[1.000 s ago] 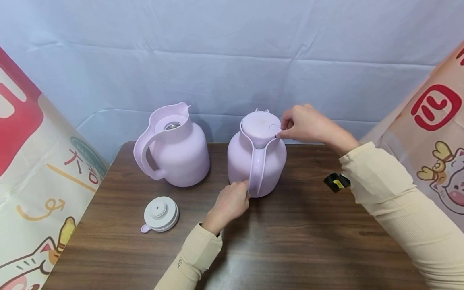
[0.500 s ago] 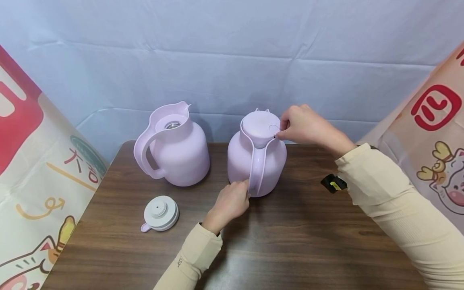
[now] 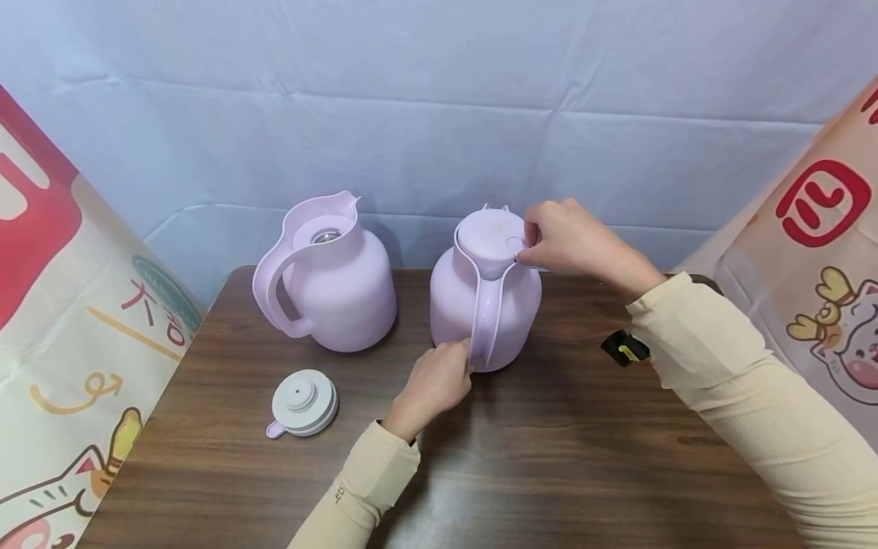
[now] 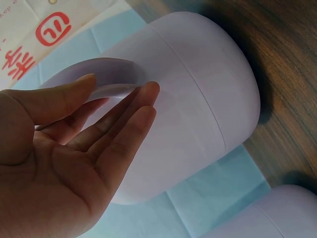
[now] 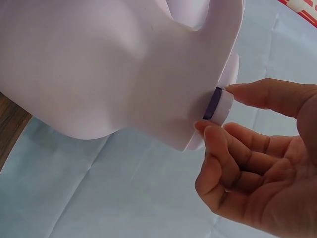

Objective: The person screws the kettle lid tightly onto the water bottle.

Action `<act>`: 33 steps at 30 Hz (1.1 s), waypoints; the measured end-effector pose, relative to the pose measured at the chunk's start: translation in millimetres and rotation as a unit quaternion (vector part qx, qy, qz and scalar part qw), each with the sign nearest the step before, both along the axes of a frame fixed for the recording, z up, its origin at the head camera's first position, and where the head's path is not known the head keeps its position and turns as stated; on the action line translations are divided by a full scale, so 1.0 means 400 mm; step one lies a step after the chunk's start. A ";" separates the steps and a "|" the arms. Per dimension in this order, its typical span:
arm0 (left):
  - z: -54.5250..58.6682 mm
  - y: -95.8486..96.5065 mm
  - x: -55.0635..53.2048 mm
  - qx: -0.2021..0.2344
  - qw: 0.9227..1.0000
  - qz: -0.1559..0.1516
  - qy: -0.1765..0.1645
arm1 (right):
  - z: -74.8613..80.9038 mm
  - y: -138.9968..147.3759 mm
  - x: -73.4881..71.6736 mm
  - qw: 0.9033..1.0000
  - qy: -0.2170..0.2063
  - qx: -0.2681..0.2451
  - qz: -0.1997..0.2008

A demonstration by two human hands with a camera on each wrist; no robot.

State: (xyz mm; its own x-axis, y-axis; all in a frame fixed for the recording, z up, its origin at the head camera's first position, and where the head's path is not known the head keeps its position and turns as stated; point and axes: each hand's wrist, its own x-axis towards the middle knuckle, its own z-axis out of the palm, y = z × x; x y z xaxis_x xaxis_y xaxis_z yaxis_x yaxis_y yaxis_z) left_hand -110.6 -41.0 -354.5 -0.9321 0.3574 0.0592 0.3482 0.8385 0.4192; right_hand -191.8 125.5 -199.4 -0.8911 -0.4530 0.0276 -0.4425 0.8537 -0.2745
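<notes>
A lilac thermos jug (image 3: 449, 305) stands upright on the table with its handle toward me. My left hand (image 3: 434, 387) holds the lower part of that handle (image 3: 487, 316), the thumb on one side and the fingers on the other in the left wrist view. The round lilac lid (image 3: 488, 231) sits in the jug's mouth. At the lid's right edge my right hand (image 3: 572, 240) pinches its small tab (image 5: 225, 109) between thumb and forefinger; the right wrist view shows a dark strip along the tab. The other fingers of that hand are curled in.
To the left stands a second lilac jug (image 3: 350, 297), lidless, a shiny opening inside its mouth. In front of it a grey-white lid (image 3: 302, 404) with a lilac tab lies on the brown wooden table (image 3: 562, 473). A pale blue cloth (image 3: 439, 114) hangs behind.
My right hand has shifted slightly left and toward me with the lid's tab, and the lid has turned a little clockwise. My left hand stays on the handle.
</notes>
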 end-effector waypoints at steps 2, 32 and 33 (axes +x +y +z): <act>0.000 0.000 0.000 0.000 1.000 0.000 0.001 | -0.001 -0.002 0.001 1.000 0.002 0.001 0.003; -0.001 0.004 0.003 -0.001 1.000 0.000 0.003 | -0.009 -0.026 0.015 1.000 0.011 0.005 0.012; -0.001 0.004 0.003 -0.002 1.000 0.001 0.002 | -0.009 -0.027 0.015 1.000 0.012 0.005 0.011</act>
